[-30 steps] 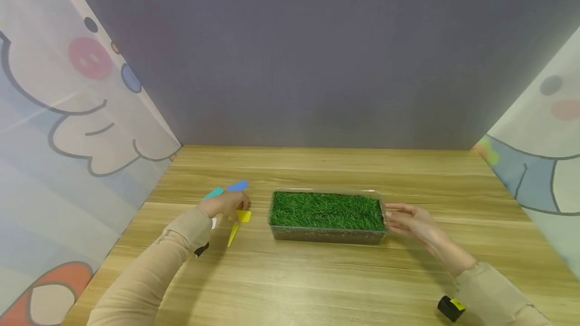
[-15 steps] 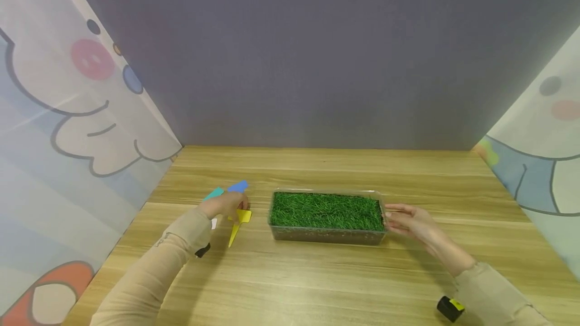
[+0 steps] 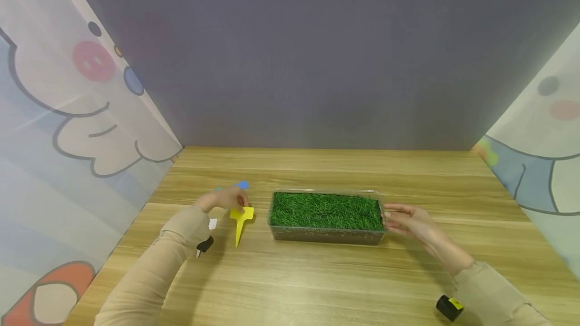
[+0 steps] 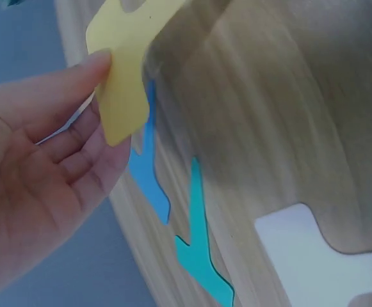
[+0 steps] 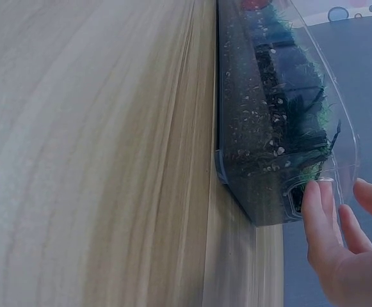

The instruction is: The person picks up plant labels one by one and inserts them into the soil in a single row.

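Note:
My left hand (image 3: 225, 198) pinches a yellow T-shaped plant label (image 3: 242, 217) by its broad head, thumb on the near face, with the pointed stem hanging toward me. In the left wrist view, a blue plant label (image 4: 148, 182), a teal plant label (image 4: 200, 246) and a white plant label (image 4: 294, 246) lie on the table below that hand. A long clear planter box (image 3: 328, 236) with dark soil and green artificial grass (image 3: 326, 210) stands mid-table. At its right end, the extended fingers of my right hand (image 3: 414, 223) touch the wall near the rim.
The wooden table (image 3: 317, 286) meets a grey panel (image 3: 326, 54) at the back. Cartoon-printed curtains (image 3: 54, 135) hang on both sides. Small black devices sit by my left wrist and right sleeve, the right device (image 3: 449, 308) bearing a yellow sticker.
My left hand has tilted up slightly with the yellow label, whose stem now points more straight down. It covers more of the teal label now. The right hand stays at the box.

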Available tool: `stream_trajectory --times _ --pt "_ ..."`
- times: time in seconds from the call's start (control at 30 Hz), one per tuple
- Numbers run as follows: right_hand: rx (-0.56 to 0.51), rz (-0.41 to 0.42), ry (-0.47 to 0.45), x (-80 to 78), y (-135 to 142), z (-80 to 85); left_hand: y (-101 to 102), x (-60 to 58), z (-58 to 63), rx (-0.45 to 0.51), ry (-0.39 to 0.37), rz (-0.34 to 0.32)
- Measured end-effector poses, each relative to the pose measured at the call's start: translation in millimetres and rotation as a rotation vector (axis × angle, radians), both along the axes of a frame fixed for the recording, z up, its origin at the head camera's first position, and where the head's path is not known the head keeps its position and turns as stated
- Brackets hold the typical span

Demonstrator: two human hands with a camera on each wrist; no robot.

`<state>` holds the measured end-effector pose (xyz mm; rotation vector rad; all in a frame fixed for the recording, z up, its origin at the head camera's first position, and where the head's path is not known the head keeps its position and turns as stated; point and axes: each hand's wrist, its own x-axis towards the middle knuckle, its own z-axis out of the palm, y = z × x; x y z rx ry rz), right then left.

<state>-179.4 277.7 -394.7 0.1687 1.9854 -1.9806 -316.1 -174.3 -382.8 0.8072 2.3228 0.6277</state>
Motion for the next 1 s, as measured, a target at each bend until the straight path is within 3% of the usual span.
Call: stream_trajectory --times 0.3,0.5,0.7,1.0 --pt "0.008 -0.003 -0.012 -0.6 -0.7 1.5 -3.9 1.3 10.7 0.103 -0.080 0.091" --pt "0.011 -0.010 -0.021 -0.6 -1.4 2.3 -4.9 3.9 20.5 0.176 -0.091 0.135" --pt "0.007 -0.013 -0.018 -0.7 -0.9 2.1 -6.0 7.6 30.1 0.199 -0.022 0.195" --pt "0.033 0.003 -0.009 -1.0 0.2 1.9 1.9 14.1 50.5 0.249 0.076 0.233"
